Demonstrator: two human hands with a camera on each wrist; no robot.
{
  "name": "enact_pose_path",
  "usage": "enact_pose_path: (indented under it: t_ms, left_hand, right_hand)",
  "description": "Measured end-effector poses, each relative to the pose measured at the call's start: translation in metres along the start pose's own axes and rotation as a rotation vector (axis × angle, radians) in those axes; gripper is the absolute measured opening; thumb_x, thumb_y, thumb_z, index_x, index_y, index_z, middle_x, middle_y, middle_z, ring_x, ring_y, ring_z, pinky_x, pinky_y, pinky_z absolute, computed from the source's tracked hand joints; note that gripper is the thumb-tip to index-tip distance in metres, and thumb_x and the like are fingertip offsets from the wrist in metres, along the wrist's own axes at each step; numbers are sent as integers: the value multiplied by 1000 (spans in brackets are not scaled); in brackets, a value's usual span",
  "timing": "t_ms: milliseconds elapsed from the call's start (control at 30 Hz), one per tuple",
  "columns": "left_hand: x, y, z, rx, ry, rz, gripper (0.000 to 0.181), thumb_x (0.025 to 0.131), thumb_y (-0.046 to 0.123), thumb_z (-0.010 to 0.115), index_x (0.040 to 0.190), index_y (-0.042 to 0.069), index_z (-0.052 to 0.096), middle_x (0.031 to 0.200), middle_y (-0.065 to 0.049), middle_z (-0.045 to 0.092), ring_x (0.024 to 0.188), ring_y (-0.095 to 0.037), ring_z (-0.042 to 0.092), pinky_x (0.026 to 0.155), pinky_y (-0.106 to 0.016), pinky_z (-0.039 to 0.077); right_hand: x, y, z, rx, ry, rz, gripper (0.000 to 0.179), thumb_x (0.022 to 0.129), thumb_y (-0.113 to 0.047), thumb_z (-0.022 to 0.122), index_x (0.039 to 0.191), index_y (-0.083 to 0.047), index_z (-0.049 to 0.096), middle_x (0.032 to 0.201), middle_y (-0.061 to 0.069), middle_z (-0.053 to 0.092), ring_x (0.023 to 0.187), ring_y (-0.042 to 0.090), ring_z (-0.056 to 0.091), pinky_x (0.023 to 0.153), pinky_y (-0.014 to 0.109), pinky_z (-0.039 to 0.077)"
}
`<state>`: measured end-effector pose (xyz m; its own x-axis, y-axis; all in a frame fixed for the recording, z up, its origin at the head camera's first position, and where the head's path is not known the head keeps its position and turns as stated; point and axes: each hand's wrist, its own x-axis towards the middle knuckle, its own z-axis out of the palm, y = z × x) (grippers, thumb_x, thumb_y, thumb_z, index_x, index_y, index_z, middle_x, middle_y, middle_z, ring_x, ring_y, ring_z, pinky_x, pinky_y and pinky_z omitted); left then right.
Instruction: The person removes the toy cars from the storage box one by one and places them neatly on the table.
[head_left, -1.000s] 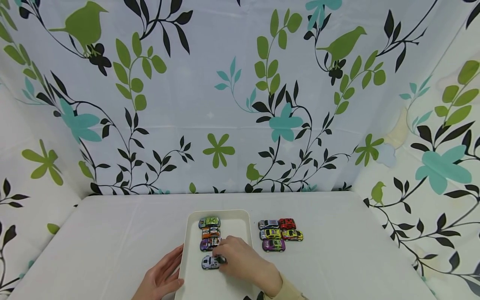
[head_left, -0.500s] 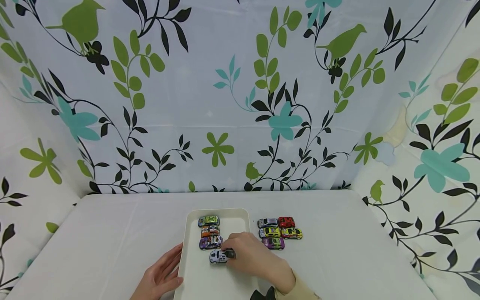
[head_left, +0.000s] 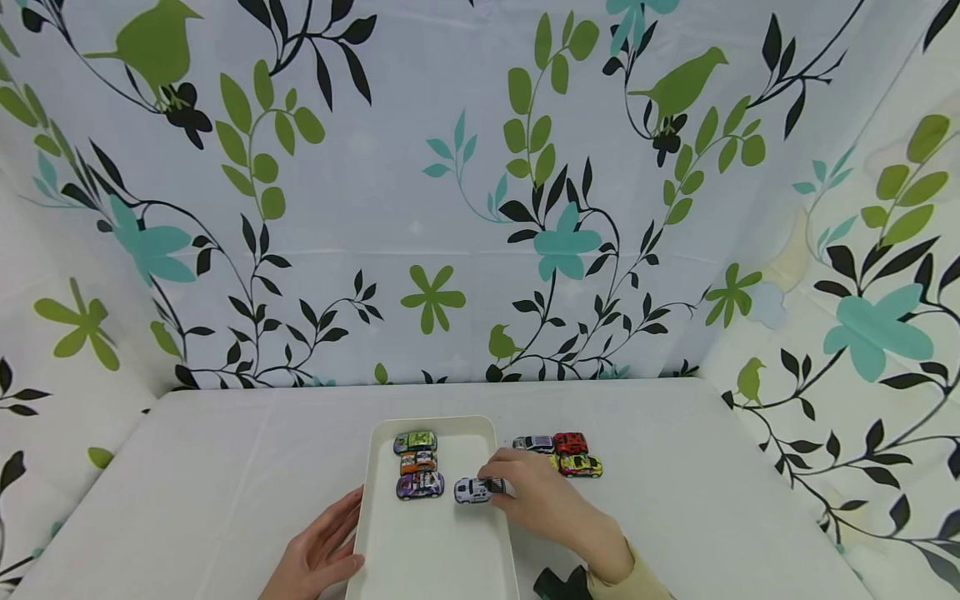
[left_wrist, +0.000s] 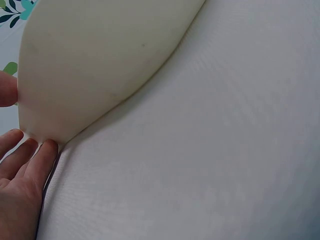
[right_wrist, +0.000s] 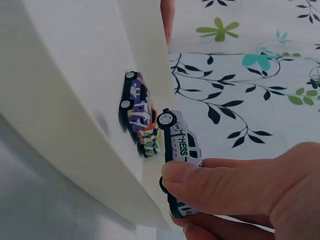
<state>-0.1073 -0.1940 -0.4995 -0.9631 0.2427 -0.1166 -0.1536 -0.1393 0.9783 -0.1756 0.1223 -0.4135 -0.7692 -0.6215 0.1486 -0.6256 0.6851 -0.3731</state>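
My right hand [head_left: 543,496] pinches a white toy car [head_left: 471,490] between thumb and fingers, over the right part of a white tray [head_left: 431,554]. In the right wrist view, the car [right_wrist: 181,137] shows black wheels and "HESS" lettering on its side. A column of toy cars stands at the tray's left: green [head_left: 415,442], orange [head_left: 417,462] and purple [head_left: 420,485]. My left hand [head_left: 318,550] touches the tray's left wall from outside. Seen from the left wrist, the fingertips of that hand [left_wrist: 22,187] rest along the tray's edge.
Right of the tray, on the white table [head_left: 225,483], stand more toy cars: silver [head_left: 533,442], red [head_left: 570,443] and yellow [head_left: 581,466]. My right hand partly covers this group. A patterned cloth [head_left: 337,208] rises behind the table.
My right hand has moved right and slightly away from me, carrying the white car from below the purple car to near the tray's right wall. The left hand stays at the tray.
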Motion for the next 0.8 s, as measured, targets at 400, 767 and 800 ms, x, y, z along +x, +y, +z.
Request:
enact_pose_path:
  t_ms: [400, 767, 800]
  left_hand:
    - [-1, 1, 1, -2, 21, -14, 80, 92, 2, 66, 156, -5, 19, 163, -25, 16, 121, 14, 48, 104, -18, 48]
    - [-1, 2, 1, 8, 22, -15, 81, 91, 3, 67, 156, -5, 20, 163, -24, 16, 122, 14, 48, 105, -19, 48]
    - [0, 1, 1, 9, 20, -15, 81, 92, 3, 67, 156, -5, 19, 163, -24, 16, 122, 14, 48, 105, -19, 48]
  right_hand:
    - [-20, 23, 0, -1, 98, 23, 26, 83, -2, 78, 107, -11, 76, 111, 1, 71, 105, 19, 65, 90, 35, 61]
    - [-40, 42, -4, -6, 191, 37, 31, 77, 1, 80, 106, -9, 75, 107, -1, 70, 98, 18, 66, 85, 36, 60]
    - [-42, 43, -4, -5, 199, 37, 32, 76, 2, 81, 106, -10, 75, 107, -1, 70, 97, 17, 66, 84, 36, 61]
